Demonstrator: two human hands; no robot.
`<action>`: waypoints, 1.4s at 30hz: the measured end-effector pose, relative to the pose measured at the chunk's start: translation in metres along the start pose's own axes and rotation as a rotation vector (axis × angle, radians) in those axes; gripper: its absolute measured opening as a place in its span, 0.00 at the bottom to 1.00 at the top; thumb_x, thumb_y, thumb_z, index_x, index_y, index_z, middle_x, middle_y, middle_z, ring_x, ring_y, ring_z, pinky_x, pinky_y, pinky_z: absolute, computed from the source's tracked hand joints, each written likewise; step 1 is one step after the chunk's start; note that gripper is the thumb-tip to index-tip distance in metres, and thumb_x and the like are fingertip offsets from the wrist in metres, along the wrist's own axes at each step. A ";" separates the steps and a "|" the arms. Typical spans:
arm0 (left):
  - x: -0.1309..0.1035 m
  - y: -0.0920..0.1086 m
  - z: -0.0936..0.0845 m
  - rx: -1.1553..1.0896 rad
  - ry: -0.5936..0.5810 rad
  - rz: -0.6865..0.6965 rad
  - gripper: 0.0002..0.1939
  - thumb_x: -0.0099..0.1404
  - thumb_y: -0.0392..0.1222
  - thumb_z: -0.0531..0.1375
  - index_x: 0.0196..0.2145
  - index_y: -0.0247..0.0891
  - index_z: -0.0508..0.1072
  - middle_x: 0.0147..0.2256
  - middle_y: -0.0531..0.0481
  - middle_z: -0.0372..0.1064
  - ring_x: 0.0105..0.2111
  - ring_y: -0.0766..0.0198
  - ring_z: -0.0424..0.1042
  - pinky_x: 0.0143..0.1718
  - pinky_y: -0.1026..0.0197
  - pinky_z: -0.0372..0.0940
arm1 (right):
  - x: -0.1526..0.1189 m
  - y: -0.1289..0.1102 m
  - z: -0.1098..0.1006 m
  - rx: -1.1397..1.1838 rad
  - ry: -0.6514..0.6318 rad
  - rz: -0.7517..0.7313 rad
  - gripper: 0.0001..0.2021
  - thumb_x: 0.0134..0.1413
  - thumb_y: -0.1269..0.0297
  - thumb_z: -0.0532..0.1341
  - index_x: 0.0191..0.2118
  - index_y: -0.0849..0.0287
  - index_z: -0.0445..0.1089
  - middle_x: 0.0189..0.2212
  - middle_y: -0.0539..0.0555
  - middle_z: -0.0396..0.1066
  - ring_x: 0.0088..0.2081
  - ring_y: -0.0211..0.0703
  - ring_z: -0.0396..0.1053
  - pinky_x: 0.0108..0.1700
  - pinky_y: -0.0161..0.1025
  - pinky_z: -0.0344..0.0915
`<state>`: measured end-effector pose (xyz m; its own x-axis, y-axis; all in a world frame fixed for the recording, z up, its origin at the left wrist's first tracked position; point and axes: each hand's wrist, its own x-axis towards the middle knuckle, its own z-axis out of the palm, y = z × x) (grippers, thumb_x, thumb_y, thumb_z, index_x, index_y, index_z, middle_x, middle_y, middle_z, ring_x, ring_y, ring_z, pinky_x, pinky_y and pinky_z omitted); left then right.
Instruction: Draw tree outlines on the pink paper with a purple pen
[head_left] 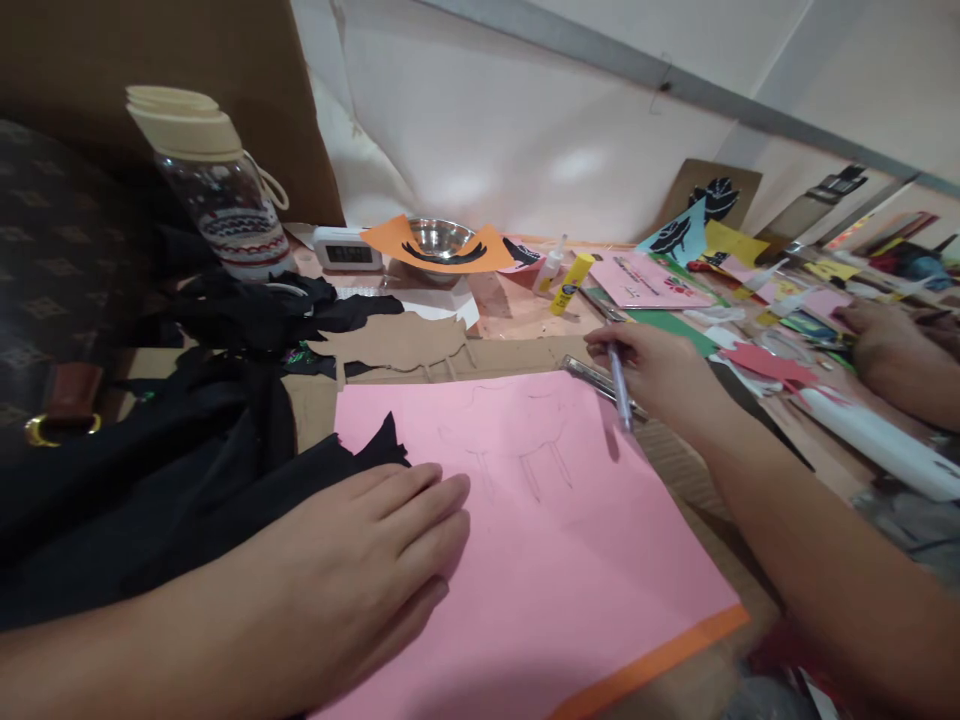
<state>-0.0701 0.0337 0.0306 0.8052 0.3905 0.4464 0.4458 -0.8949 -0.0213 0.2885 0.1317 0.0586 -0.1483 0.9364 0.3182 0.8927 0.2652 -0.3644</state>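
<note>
A pink paper sheet [525, 590] with a faint pencil outline of a four-legged animal near its top lies in front of me. My left hand [390, 560] rests flat on the sheet's left side, fingers stretched out. A torn-edged black piece [386, 440] pokes out above those fingers. Pinched in my right hand [652, 365], a slim pale purple pen [619, 390] slants over the sheet's upper right edge, its lower end near the paper. A metal tool, maybe a craft knife [589, 374], lies under that hand. Beyond the sheet is a brown animal-shaped cardboard cutout [409, 338].
Behind stand a bottle [232, 210], a digital clock [347, 250], a metal bowl [442, 238] with orange paper [480, 255], and a yellow glue stick [572, 284]. Black material [180, 440] covers the left. Another person's hand [896, 345] is at right, near a red paper cutout [769, 365].
</note>
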 end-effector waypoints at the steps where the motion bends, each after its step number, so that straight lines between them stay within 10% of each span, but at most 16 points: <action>1: 0.001 0.000 -0.001 0.003 0.003 0.005 0.21 0.86 0.42 0.47 0.52 0.39 0.81 0.54 0.48 0.84 0.52 0.55 0.78 0.58 0.52 0.67 | -0.007 -0.014 -0.001 0.102 0.018 -0.022 0.08 0.62 0.68 0.68 0.46 0.54 0.82 0.41 0.57 0.86 0.41 0.56 0.83 0.47 0.50 0.77; 7: -0.001 0.003 0.000 0.027 -0.025 0.001 0.21 0.84 0.40 0.49 0.60 0.35 0.78 0.55 0.42 0.81 0.53 0.51 0.77 0.58 0.50 0.66 | -0.057 -0.097 0.010 0.309 -0.326 -0.472 0.05 0.70 0.70 0.68 0.48 0.55 0.79 0.39 0.53 0.82 0.39 0.45 0.79 0.42 0.40 0.74; 12: -0.001 0.004 0.004 0.081 -0.081 0.056 0.21 0.83 0.41 0.49 0.59 0.33 0.79 0.53 0.45 0.82 0.53 0.50 0.76 0.58 0.49 0.65 | -0.062 -0.108 0.018 0.100 -0.476 -0.657 0.12 0.73 0.79 0.58 0.44 0.60 0.79 0.38 0.58 0.76 0.37 0.48 0.72 0.38 0.42 0.68; 17: -0.005 0.005 0.009 0.042 -0.077 0.023 0.21 0.79 0.49 0.57 0.60 0.34 0.77 0.58 0.40 0.80 0.54 0.50 0.76 0.58 0.49 0.66 | -0.058 -0.106 0.003 0.034 -0.659 -0.564 0.16 0.66 0.84 0.59 0.45 0.57 0.77 0.39 0.54 0.73 0.36 0.47 0.70 0.37 0.40 0.66; 42: -0.006 0.004 0.010 0.029 -0.141 0.023 0.28 0.69 0.50 0.68 0.62 0.33 0.75 0.59 0.41 0.79 0.54 0.49 0.76 0.58 0.49 0.66 | -0.054 -0.099 0.006 0.116 -0.635 -0.499 0.17 0.69 0.82 0.57 0.48 0.57 0.80 0.39 0.55 0.74 0.37 0.46 0.73 0.40 0.41 0.66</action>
<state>-0.0690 0.0296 0.0194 0.8615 0.3983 0.3150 0.4360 -0.8981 -0.0570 0.2053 0.0564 0.0720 -0.7607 0.6444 -0.0774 0.6134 0.6749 -0.4102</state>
